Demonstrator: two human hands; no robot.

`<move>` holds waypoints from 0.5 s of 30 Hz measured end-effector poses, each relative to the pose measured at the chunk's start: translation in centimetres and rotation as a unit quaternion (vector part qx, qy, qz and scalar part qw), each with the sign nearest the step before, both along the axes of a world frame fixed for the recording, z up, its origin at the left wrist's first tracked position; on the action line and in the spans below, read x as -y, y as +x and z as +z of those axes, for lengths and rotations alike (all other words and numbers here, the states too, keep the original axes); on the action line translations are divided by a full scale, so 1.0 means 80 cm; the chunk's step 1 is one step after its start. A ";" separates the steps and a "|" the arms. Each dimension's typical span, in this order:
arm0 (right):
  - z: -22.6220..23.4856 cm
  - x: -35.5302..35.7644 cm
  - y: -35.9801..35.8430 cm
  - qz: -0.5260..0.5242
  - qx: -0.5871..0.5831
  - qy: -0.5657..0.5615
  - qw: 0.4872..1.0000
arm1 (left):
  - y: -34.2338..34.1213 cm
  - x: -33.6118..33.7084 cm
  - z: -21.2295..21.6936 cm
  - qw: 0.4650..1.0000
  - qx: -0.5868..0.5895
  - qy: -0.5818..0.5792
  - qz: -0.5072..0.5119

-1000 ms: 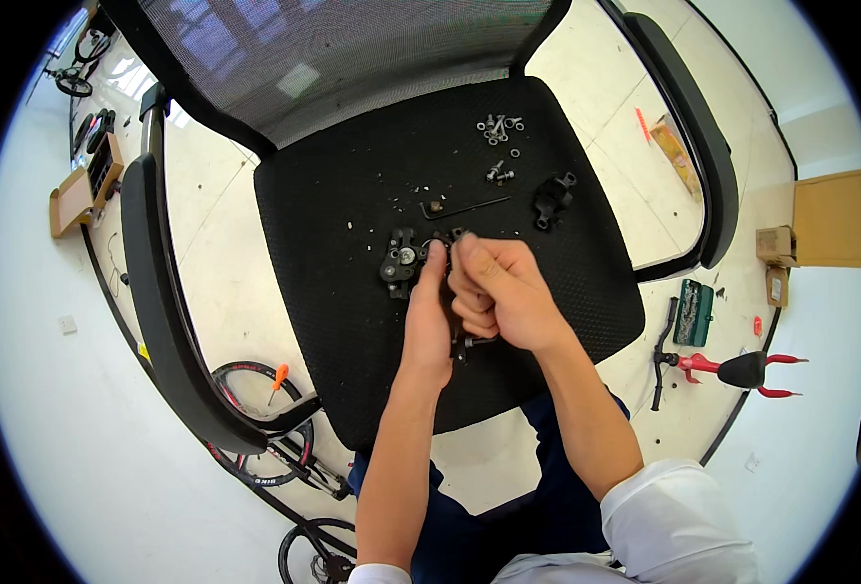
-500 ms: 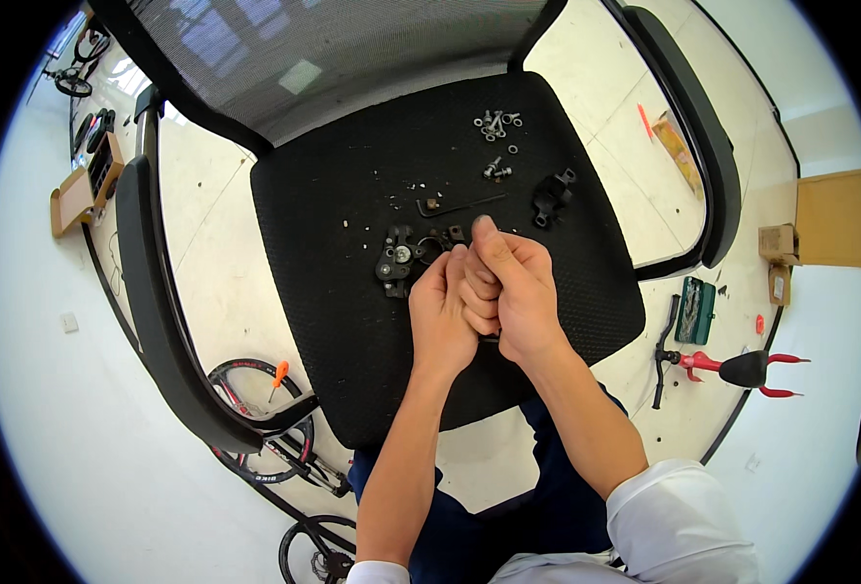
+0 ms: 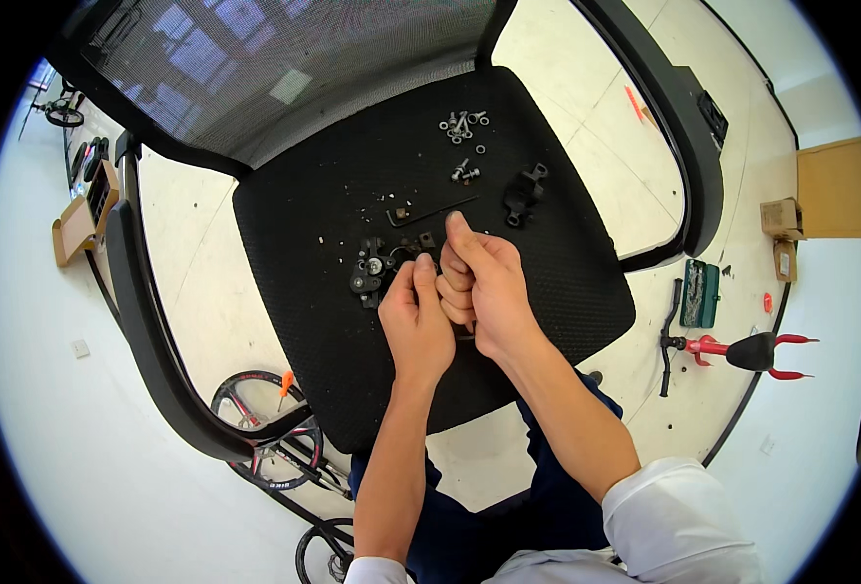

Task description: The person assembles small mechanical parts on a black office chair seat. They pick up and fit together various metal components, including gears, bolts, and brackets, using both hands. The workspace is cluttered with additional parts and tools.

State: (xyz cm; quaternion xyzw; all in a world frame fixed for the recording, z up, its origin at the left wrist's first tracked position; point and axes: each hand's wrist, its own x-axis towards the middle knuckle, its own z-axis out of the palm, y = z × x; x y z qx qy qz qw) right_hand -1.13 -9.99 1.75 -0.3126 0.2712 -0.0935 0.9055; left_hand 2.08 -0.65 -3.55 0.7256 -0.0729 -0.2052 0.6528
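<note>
Both hands are over the black chair seat [image 3: 304, 321], side by side near its middle. My left hand [image 3: 417, 326] is closed, thumb pressed on the curled fingers. My right hand [image 3: 489, 292] makes a fist with its thumb up; what either one grips, if anything, is hidden. Just beyond my left hand lies a black and metal part with round bolt heads, like a bike brake caliper [image 3: 366, 274]. A hex key [image 3: 435, 212] rests farther off beside a small brownish nut-like piece [image 3: 401, 212]. To the right is a black two-ended bracket [image 3: 525, 196].
Loose bolts and washers [image 3: 463, 127] lie toward the seat's back, with a few more bolts [image 3: 464, 173] nearer. Armrests [image 3: 649, 127] flank the seat. On the floor are a green toolbox [image 3: 700, 294], a red child's bike [image 3: 732, 350], cardboard boxes [image 3: 783, 220] and a bicycle wheel [image 3: 265, 428].
My hands have drawn slightly apart, leaving a narrow gap between them. The whole view has shifted, so the seat and its parts appear farther left.
</note>
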 end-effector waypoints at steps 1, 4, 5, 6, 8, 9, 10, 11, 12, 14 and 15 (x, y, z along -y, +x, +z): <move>-0.001 0.004 0.000 0.018 0.018 0.007 1.000 | 0.000 0.001 0.004 0.999 -0.025 -0.032 0.003; 0.000 0.008 -0.001 0.052 0.028 -0.012 0.998 | 0.005 0.000 0.020 0.992 -0.083 -0.093 0.004; 0.000 0.010 -0.001 0.060 0.023 -0.024 0.998 | 0.009 -0.007 0.023 0.992 -0.093 -0.089 -0.002; -0.003 0.016 -0.002 0.083 0.036 -0.041 0.995 | 0.011 -0.014 0.024 0.991 -0.106 -0.086 -0.006; -0.003 0.027 -0.006 0.105 0.034 -0.043 0.993 | 0.015 -0.023 0.034 0.983 -0.150 -0.096 -0.054; -0.003 0.030 -0.006 0.105 0.029 -0.047 0.993 | 0.015 -0.024 0.034 0.977 -0.166 -0.106 -0.075; -0.004 0.033 -0.007 0.104 0.024 -0.050 0.993 | 0.017 -0.027 0.034 0.971 -0.183 -0.117 -0.095; -0.005 0.036 -0.007 0.104 0.018 -0.054 0.993 | 0.019 -0.029 0.033 0.972 -0.167 -0.121 -0.112; -0.005 0.038 -0.007 0.110 0.015 -0.055 0.992 | 0.019 -0.030 0.033 0.978 -0.147 -0.093 -0.120; -0.005 0.041 -0.007 0.121 0.009 -0.057 0.991 | 0.019 -0.031 0.034 0.985 -0.105 -0.037 -0.134; -0.005 0.041 -0.006 0.133 0.007 -0.063 0.989 | 0.019 -0.032 0.035 0.987 -0.077 -0.016 -0.137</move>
